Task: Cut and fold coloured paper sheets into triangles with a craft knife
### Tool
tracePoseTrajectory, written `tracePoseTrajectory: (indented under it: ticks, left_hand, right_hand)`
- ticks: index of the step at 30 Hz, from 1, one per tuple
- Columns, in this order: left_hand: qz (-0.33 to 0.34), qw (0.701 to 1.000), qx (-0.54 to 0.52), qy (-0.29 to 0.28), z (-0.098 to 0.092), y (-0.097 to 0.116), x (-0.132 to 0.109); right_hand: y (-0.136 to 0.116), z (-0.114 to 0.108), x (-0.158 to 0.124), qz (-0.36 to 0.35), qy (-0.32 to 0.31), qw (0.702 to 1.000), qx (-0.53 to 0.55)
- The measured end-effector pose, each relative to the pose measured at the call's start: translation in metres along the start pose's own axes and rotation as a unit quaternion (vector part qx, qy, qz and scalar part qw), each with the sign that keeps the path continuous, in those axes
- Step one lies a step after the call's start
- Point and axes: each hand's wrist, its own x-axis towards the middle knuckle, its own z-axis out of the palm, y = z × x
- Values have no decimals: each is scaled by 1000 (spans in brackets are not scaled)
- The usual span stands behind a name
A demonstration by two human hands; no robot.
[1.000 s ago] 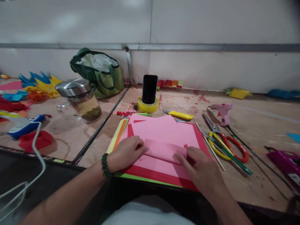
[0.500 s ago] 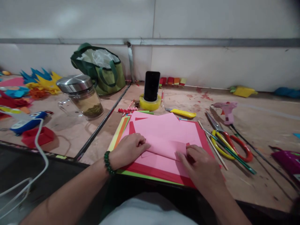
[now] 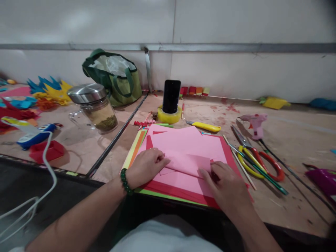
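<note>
A sheet of pink paper [image 3: 181, 140] lies before me, its near edge folded over into a flap. My left hand [image 3: 148, 164], with a green bead bracelet at the wrist, has its fingers curled and its thumb on the left end of the fold. At the right end, my right hand [image 3: 223, 180] pinches the flap between thumb and fingers; some fingertips are hidden. Beneath is a stack of coloured paper with red sheets [image 3: 232, 164] showing at the right and yellow and orange edges at the left.
To the right lie scissors [image 3: 259, 164], a green-handled rod [image 3: 273, 183], a thin stick and a pink glue gun [image 3: 254, 124]. Behind the paper are a yellow cutter [image 3: 206, 126] and a phone [image 3: 171, 96] on a tape roll. A glass jar [image 3: 101, 113] and green bag [image 3: 126, 87] stand left.
The whole view has shifted slightly to the right. Both hands keep their places at the two ends of the folded flap, with little visible movement.
</note>
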Motion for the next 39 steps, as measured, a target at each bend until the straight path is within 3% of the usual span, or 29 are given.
tracePoseTrajectory:
  ticks: [15, 22, 39]
  left_hand:
    - [-2, 1000, 13, 15, 2, -2, 0]
    - [-6, 999, -37, 8, 0, -4, 1]
    - [-6, 999, 52, 9, 0, 4, -1]
  right_hand:
    - [-1, 5, 0, -18, 25, 998, -59]
    - [-2, 6, 1, -20, 36, 996, -75]
    - [0, -2, 0, -3, 5, 1000, 6]
